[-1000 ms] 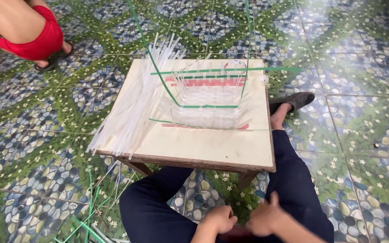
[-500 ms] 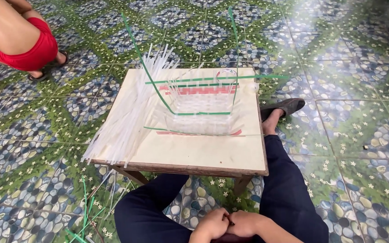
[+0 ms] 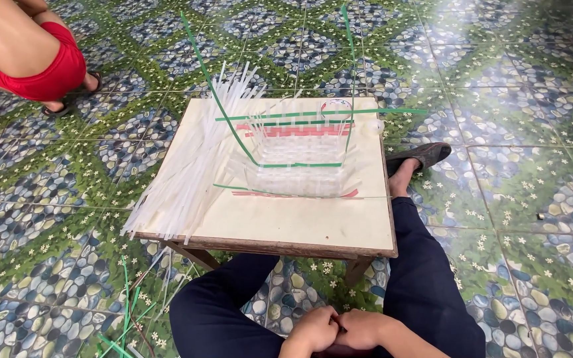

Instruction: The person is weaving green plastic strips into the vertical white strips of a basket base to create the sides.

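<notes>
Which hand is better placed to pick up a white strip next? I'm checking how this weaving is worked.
Probably the left hand: the white strips lie on the table's left side. The right hand touches it in the lap; both are equally far back.

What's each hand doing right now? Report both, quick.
Left hand: curled shut against the right hand, holding nothing visible.
Right hand: closed, touching the left in the lap; whether it holds anything cannot be told.

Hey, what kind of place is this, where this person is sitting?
Probably a home floor or patio used for handcraft weaving: a patterned tile floor, a low wooden table, and a half-woven plastic basket beside loose white strips.
</notes>
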